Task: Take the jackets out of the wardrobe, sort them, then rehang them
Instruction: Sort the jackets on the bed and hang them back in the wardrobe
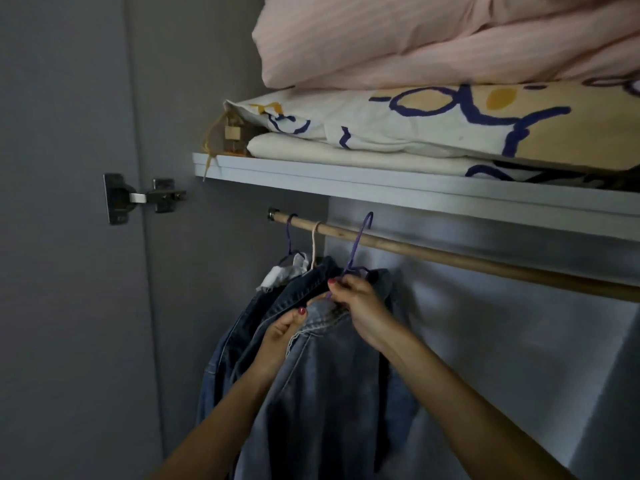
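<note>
Hidden or cut off: the lower hems of the denim jackets run out of the bottom edge; the wooden rod (450,256) leaves the picture at the right; the dim wardrobe interior makes the folds between the jackets hard to separate.
Front jacket: a faded grey-blue denim jacket (332,382) with pale seam stitching hangs nearest the camera on a thin purple wire hanger (358,242), whose hook sits at the rod; whether the hook rests fully over it I cannot tell.
Behind it: a darker blue denim jacket (242,327) hangs just left, on a cream hanger hook (314,244).
Furthest left: a white crumpled garment (282,273) on a second purple hanger (289,237), mostly hidden by the dark jacket.
Left hand (282,332): grasping the collar edge of the faded jacket, thumb on top, fingers tucked behind the cloth.
Right hand (355,299): pinching the neck of the front purple hanger at the jacket's collar, fingers curled round the wire.
Count: two denim jackets clearly seen, three hanger hooks on one rod, two hands.
Shelf: a white board shelf (381,188) above the rod carries folded bedding, a pink striped quilt (433,39) over a cream cover with blue and yellow shapes (433,123).
Shelf corner: a small wooden block with yellow string (232,135), its form unclear.
Door: a grey wardrobe door (62,237) stands at the left with one metal hinge (142,197).
</note>
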